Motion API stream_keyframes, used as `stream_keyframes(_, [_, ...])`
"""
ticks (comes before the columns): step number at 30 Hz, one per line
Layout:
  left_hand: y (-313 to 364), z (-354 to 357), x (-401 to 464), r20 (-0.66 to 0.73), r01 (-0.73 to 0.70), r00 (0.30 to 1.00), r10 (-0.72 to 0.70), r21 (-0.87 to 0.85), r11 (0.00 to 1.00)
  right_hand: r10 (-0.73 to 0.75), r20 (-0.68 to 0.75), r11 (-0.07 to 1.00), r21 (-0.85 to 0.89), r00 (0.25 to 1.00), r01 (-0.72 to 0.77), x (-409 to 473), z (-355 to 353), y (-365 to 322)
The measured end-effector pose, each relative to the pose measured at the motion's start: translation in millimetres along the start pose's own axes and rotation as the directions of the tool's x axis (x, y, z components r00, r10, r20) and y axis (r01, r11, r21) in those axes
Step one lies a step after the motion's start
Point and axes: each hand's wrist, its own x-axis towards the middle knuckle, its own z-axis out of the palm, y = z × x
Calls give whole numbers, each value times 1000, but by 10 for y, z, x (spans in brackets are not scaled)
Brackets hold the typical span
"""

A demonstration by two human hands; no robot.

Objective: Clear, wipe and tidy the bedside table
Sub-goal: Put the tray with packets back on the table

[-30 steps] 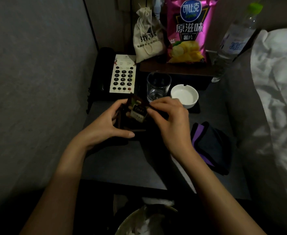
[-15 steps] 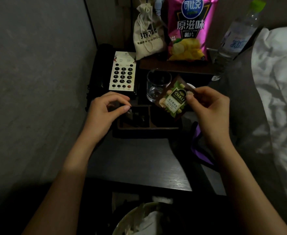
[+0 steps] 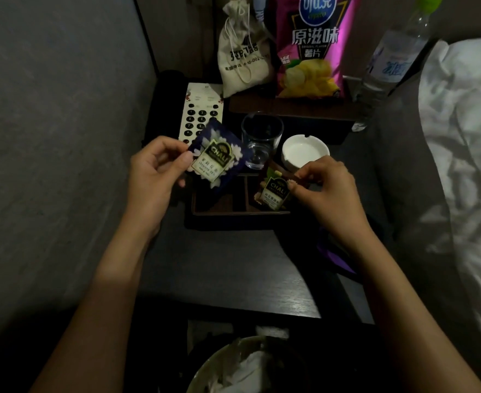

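Note:
My left hand (image 3: 157,171) pinches a dark blue tea sachet (image 3: 219,158) with white flowers, held up over the left end of a small wooden divided tray (image 3: 228,207). My right hand (image 3: 328,188) pinches a brown and green tea sachet (image 3: 273,191) and holds it low over the tray's right compartment. The tray sits on the dark bedside table (image 3: 233,268). Whether the brown sachet touches the tray I cannot tell.
Behind the tray stand an empty glass (image 3: 262,140), a white ashtray (image 3: 304,150), a phone keypad (image 3: 198,114), a cloth drawstring bag (image 3: 242,55), a pink crisp bag (image 3: 313,46) and a water bottle (image 3: 389,61). A purple cloth (image 3: 338,259) lies right. A bin (image 3: 233,367) sits below; bedding (image 3: 460,165) right.
My left hand has lifted a blue sachet out of the tray. My right hand has brought the brown and green sachet down from beside the glass to the tray's right compartment.

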Motion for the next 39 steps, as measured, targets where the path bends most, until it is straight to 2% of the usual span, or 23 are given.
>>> stream_keyframes(4, [-7, -7, -3, 21, 59, 998, -58, -65, 996, 39, 42, 998, 37, 998, -41, 11, 17, 12])
stream_keyframes(8, [8, 9, -8, 50, 101, 994, -97, -76, 992, 60, 43, 978, 199, 997, -67, 10, 25, 15])
stream_keyframes(13, [48, 32, -41, 62, 130, 990, -126, -67, 989, 17, 53, 975, 218, 998, -28, 7, 51, 14])
stream_keyframes(19, [68, 12, -34, 56, 57, 996, -64, 116, 992, -1, 101, 966, 258, 995, -25, -10, 74, 35])
stream_keyframes(24, [117, -17, -71, 108, 11, 994, -35, 219, 976, 8, 100, 961, 275, 995, -36, -2, 68, 44])
stream_keyframes(34, [45, -40, -70, 194, -28, 976, -103, 575, 817, -2, 112, 955, 295, 994, -31, 7, 79, 61])
stream_keyframes(39, [9, -47, -62, 167, -30, 982, -84, 585, 811, -8, 171, 954, 296, 985, -44, 5, 45, 75])
